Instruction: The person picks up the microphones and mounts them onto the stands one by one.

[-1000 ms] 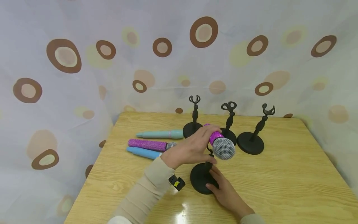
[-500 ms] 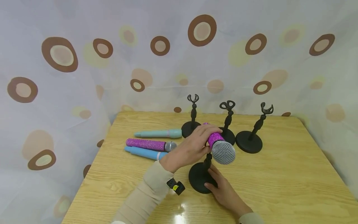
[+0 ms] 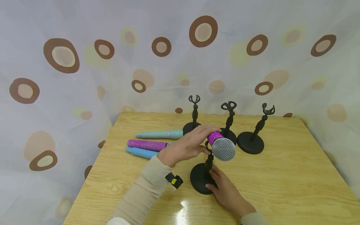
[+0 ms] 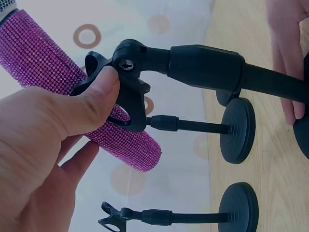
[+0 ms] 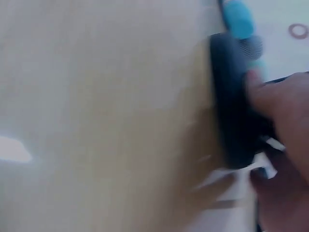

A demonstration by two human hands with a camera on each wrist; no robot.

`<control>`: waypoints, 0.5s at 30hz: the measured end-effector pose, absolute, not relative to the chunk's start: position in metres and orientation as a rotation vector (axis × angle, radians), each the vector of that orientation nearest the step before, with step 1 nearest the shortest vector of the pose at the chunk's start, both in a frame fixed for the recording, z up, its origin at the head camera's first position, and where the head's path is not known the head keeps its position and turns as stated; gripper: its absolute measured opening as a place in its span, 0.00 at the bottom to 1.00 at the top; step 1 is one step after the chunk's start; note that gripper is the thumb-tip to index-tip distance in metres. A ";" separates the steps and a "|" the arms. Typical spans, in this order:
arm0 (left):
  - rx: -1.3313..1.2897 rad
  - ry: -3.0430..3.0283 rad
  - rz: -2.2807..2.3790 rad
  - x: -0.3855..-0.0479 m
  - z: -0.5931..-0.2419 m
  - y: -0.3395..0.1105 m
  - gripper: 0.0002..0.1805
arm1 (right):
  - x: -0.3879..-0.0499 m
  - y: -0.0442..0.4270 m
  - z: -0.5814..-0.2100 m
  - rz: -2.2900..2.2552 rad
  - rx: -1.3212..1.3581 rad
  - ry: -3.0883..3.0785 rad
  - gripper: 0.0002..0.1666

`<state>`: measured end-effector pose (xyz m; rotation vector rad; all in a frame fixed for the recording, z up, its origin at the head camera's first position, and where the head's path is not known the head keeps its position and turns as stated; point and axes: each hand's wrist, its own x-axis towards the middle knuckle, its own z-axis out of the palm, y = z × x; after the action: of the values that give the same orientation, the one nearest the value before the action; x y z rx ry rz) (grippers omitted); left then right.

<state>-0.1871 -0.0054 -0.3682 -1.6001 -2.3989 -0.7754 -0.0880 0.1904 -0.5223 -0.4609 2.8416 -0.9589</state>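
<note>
My left hand (image 3: 187,144) grips a magenta rhinestone-covered microphone (image 3: 223,149) with a silver mesh head, tilted toward me. In the left wrist view the microphone's handle (image 4: 128,151) sits against the black clip (image 4: 134,94) of a desk microphone stand, and the thumb presses on that clip. How deep the handle sits in the clip is partly hidden by the hand. Low on the same microphone stand (image 3: 200,178), my right hand (image 3: 228,194) holds the round base and lower pole, with its thumb on the base; the right wrist view of it is blurred.
Three more black microphone stands stand at the back: a left one (image 3: 195,114), a middle one (image 3: 229,120) and a right one (image 3: 251,143). Left of my hands lie a mint microphone (image 3: 160,134), a purple glitter microphone (image 3: 147,145) and a blue microphone (image 3: 142,152). A patterned curtain hangs behind.
The microphone dipped lower onto the clip, then rose slightly, its head tilting a little. My left hand shifted slightly left along with its wrist. The right hand stays on the stand's base.
</note>
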 end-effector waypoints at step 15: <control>-1.581 -2.451 -0.686 -0.185 -0.365 -0.002 0.41 | -0.112 0.211 -0.409 -1.769 -0.384 2.382 0.25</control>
<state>-0.1854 -0.0022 -0.3653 -1.5814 -2.4514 -0.6864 -0.1119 0.2106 -0.4089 -0.3841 2.3816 -1.7690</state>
